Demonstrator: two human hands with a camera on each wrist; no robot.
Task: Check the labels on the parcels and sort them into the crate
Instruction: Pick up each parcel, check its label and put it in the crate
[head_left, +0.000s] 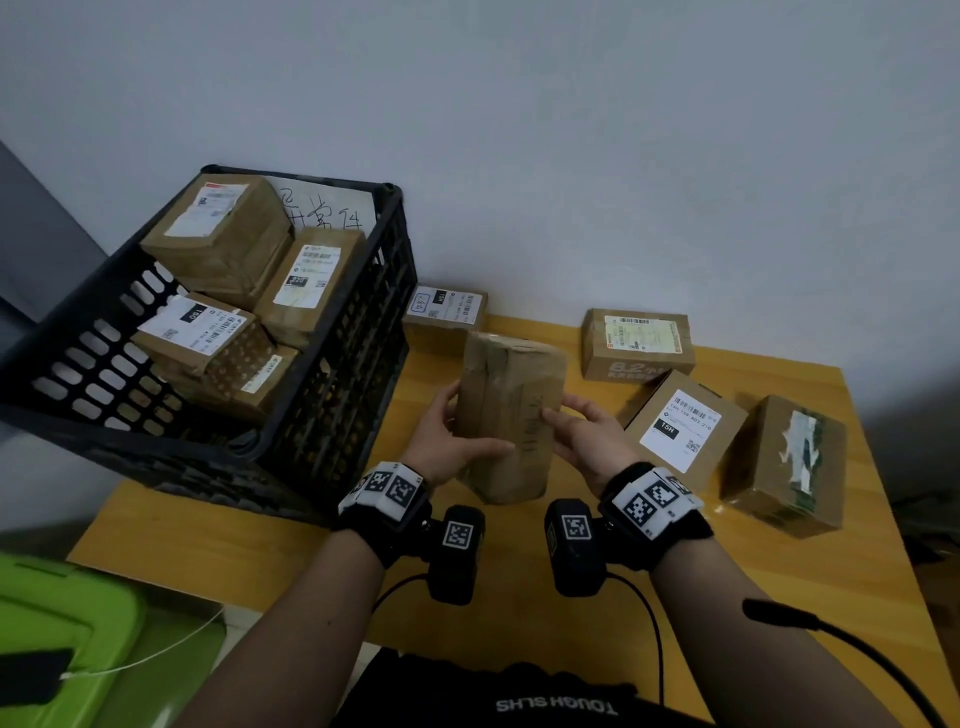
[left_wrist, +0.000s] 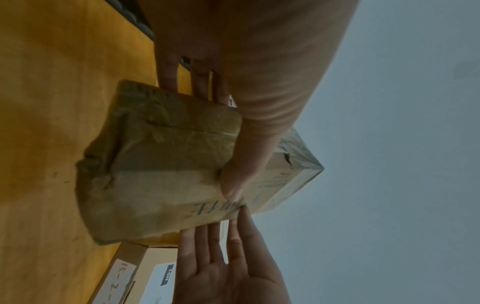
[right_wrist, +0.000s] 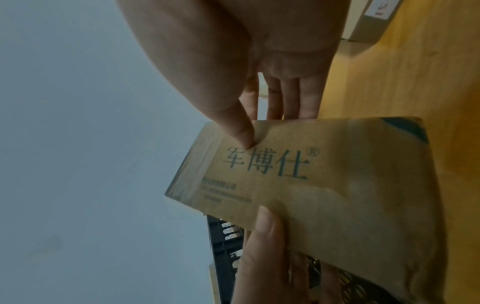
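Both hands hold a brown taped parcel (head_left: 509, 415) upright above the yellow table (head_left: 234, 545). My left hand (head_left: 470, 423) grips its left side, thumb across the front and fingers behind. My right hand (head_left: 558, 415) pinches the right edge, thumb on the front. The left wrist view shows the parcel (left_wrist: 161, 168) with crumpled tape. In the right wrist view its face (right_wrist: 324, 195) carries green printed characters and no shipping label. The black crate (head_left: 358, 374) stands at the left with several labelled parcels inside.
Loose parcels lie on the table: one by the crate (head_left: 447, 312), one at the back (head_left: 636, 343), one labelled 15H (head_left: 685, 426) and one at the right edge (head_left: 784, 467). A green box (head_left: 78, 623) sits at the lower left. The wall runs behind.
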